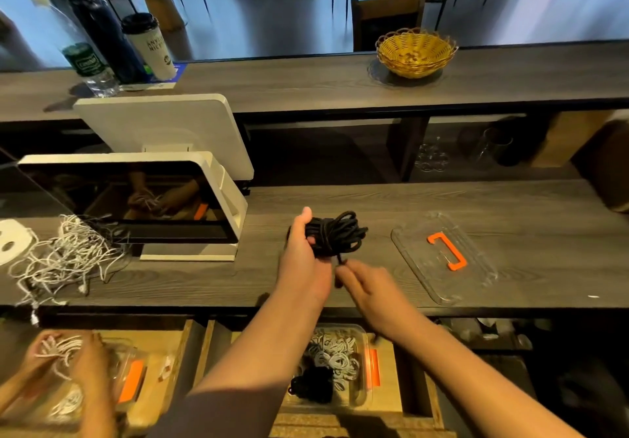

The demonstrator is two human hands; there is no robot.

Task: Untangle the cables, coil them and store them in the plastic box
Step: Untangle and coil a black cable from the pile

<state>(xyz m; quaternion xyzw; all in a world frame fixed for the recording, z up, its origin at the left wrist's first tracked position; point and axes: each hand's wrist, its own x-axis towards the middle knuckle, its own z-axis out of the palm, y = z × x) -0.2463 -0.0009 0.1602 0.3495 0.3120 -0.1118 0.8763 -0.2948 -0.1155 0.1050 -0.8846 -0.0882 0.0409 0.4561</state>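
Two bare forearms are reaching up from the bottom edge over an open drawer, where a plastic box [360, 400] is sitting with coiled grey and black cables inside. Ahead, the left hand [304, 260] is gripping a bundle of black cable [335, 233], thumb up and fingers curled around it. Just below those fingers, the right hand [367, 284] is pinching the cable's loose end. Right of both hands, a clear lid [442, 257] with an orange handle is lying flat on the counter [238, 277]. Far left of the fingers, tangled white cables [64, 253] are lying.
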